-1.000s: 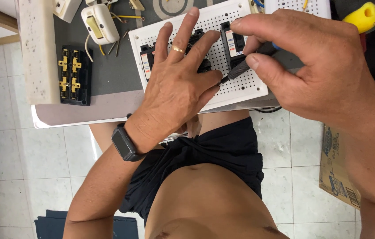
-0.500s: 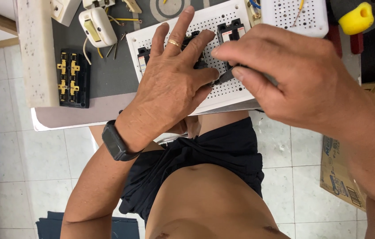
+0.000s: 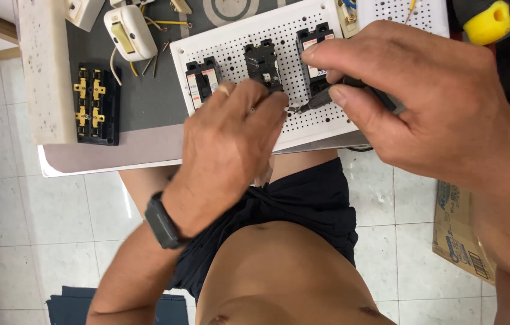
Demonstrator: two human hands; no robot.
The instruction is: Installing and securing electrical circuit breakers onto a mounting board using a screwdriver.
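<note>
- While the left hand (image 3: 231,135) curls its fingers together on the near edge of the white perforated board (image 3: 327,120), no object shows in its grasp.
- Beside it, the right hand (image 3: 423,102) is clamped on a dark screwdriver (image 3: 327,96), tip touching the board below the middle breaker (image 3: 263,63).
- Farther back, two more black breakers (image 3: 202,81) (image 3: 314,48) sit on the board.
- Leftward on the worktop (image 3: 146,108) lie a black terminal block (image 3: 97,103) and a white switch (image 3: 130,31).
</note>
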